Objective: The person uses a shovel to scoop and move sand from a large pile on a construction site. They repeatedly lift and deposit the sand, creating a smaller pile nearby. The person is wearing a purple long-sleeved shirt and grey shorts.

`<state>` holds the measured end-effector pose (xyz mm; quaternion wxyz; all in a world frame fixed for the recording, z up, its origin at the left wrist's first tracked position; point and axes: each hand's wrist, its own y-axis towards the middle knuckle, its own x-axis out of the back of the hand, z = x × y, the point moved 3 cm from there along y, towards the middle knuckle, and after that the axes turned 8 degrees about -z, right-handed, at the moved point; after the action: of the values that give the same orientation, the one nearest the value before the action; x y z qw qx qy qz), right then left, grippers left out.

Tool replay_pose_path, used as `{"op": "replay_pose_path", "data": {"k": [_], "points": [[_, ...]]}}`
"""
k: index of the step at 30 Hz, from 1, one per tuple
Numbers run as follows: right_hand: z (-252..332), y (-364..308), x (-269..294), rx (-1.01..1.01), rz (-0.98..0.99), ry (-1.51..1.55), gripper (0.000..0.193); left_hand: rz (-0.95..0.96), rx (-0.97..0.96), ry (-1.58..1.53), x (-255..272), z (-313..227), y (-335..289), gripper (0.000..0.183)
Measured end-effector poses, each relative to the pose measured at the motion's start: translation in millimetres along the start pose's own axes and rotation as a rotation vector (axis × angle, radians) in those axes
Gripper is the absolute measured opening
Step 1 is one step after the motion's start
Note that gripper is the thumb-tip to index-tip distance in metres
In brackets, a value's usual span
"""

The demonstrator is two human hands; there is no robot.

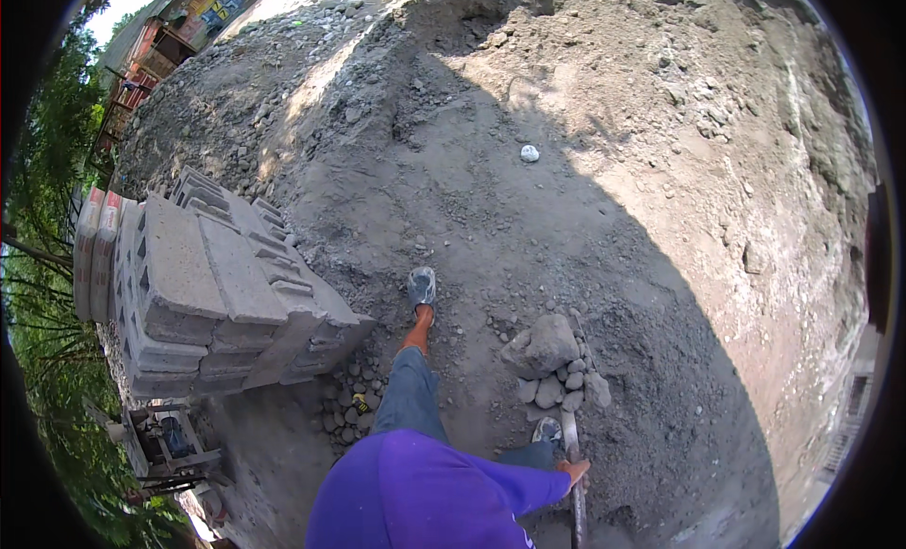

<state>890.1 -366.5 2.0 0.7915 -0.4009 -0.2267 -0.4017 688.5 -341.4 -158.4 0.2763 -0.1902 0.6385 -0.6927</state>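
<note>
My left hand (574, 472) reaches across to the right in a purple sleeve, its fingers closed round the long handle of a shovel (570, 438). The handle runs down past the lower edge. At its far end sits a heap of stones, with one large grey rock (547, 346) and several smaller rounded stones (573, 381). They hide most of the shovel's blade, so I cannot tell how many rest on it. My right hand is out of view.
A stack of grey concrete blocks (222, 275) stands on the left, with bags (94, 252) behind it. Loose stones (344, 407) lie beside the stack. My feet are on bare earth; a white lump (529, 153) lies farther ahead. A rubble slope (698, 105) rises at the far right.
</note>
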Motion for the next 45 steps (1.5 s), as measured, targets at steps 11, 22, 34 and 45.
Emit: {"op": "replay_pose_path", "data": {"k": [11,22,34,45], "points": [[279.6,-415.8,-366.9,0.069,0.505,0.310,0.045,-0.333,-1.017,-0.346,367.5,-773.5,-235.5,0.029],[566.8,-855.3,-409.5,0.867,1.633,0.340,0.044,-0.277,-1.116,-0.688,607.0,-993.1,-447.0,0.037],[495.7,-659.7,-319.9,1.499,1.434,-0.565,0.039,0.111,-0.629,-0.827,368.2,-618.2,-174.4,0.032],[413.2,-484.1,-195.3,1.717,1.012,-0.515,0.068,0.099,-0.526,-0.553,166.5,-482.9,-186.7,0.029]]}}
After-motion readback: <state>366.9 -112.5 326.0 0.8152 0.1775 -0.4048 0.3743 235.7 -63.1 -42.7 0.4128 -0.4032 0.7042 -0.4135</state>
